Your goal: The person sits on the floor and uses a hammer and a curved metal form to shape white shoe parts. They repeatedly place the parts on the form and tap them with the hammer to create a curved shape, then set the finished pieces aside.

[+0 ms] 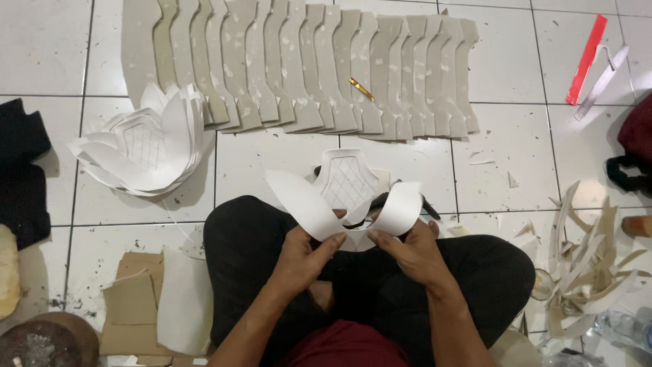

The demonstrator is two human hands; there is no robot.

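1. The left hand (302, 255) pinches the curved white cut piece (343, 204) near its lower middle edge, thumb on top and fingers curled underneath, closed on the sheet.
2. The right hand (411, 251) grips the same piece just beside the left thumb, fingers wrapped under the right wing. It also seems to hold a dark tool (407, 200), perhaps scissors, though the sheet hides most of it.
3. The piece bows upward from the fingers into two wings, left tip and right tip well apart, both edges cleanly cut and free of anything else.
4. Just beyond the fingertips, a white quilted-pattern piece (348, 180) lies on the tiled floor (516, 143), partly behind the held sheet.
5. Farther out from the fingers, a row of overlapping beige cut panels (305, 68) spans the floor, with a small gold strip (361, 89) lying on them.
6. Out past the left hand, a fanned stack of white pieces (139, 146) sits near the row's left end; bare tile lies between it and the fingers.
7. To the right of the right hand, a heap of offcut strips (594, 265) crowds the floor, and a red ruler (587, 59) lies far off.
8. Cardboard sheets (146, 299) lie beside the person's left knee.
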